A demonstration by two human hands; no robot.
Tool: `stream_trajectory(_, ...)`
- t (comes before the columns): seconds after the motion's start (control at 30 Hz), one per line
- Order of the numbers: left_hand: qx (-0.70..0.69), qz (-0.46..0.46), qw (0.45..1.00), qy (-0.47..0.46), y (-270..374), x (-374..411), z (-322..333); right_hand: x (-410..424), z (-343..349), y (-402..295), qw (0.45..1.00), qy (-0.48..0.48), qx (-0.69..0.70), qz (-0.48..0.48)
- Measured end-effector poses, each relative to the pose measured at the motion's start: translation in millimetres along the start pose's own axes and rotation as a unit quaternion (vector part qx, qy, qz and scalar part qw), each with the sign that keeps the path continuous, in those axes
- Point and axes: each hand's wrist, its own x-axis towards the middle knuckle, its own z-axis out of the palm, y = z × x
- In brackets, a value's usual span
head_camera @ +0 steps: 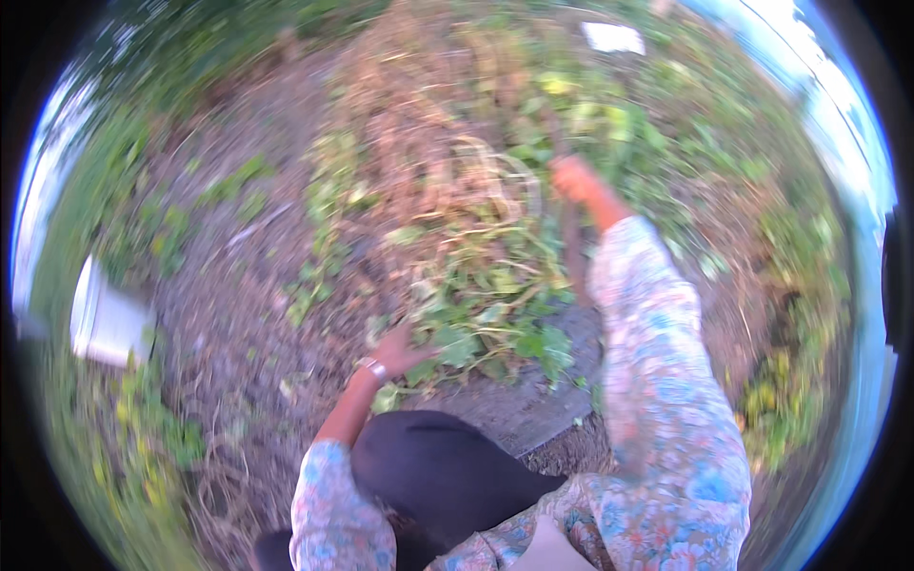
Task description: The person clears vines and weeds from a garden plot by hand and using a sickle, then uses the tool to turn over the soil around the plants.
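My left hand (403,350), with a band on its wrist, reaches into the near edge of a heap of cut leafy vines (493,307), fingers spread against the leaves. The heap lies partly on a dark flat board (500,414) just beyond my knee. My right hand (575,178) is blurred and looks curled, at the right side of the heap. A dark, narrow strip (573,246), perhaps a wooden edge or a handle, runs past this hand; whether the hand grips it cannot be told.
A white bucket (111,314) is at the left. Dry brown stalks (407,121) extend behind the heap. A white object (613,38) lies at the far right. Bare soil (235,300) with scattered weeds spreads leftward, and green plants (792,400) grow along the right.
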Motion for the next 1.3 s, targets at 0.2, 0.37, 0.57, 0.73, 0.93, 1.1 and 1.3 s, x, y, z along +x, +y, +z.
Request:
stream_trajectory(0.2,-0.172,0.075,0.978,0.090,4,33,-24,-298,54,94,0.966,0.031,0.172,0.188)
stream_trajectory(0.37,-0.454,-0.002,0.882,0.124,10,103,-21,-643,9,44,0.787,0.064,0.284,0.544)
stream_trajectory(0.57,-0.580,-0.074,0.806,0.090,52,149,42,-756,-20,25,0.864,0.107,0.118,0.478)
stream_trajectory(0.73,-0.394,-0.007,0.912,0.113,48,167,46,-454,-61,49,0.909,0.171,0.145,0.350)
stream_trajectory(0.93,-0.020,0.055,0.997,0.055,-26,49,-36,-81,-143,-58,0.860,0.181,0.477,0.013)
stream_trajectory(1.1,0.003,-0.094,0.989,0.114,-121,-72,-108,78,-78,-134,0.868,0.195,0.449,0.080)
stream_trajectory(1.3,0.019,-0.258,0.951,0.171,-231,-166,-159,-40,91,-120,0.868,0.029,0.376,0.321)
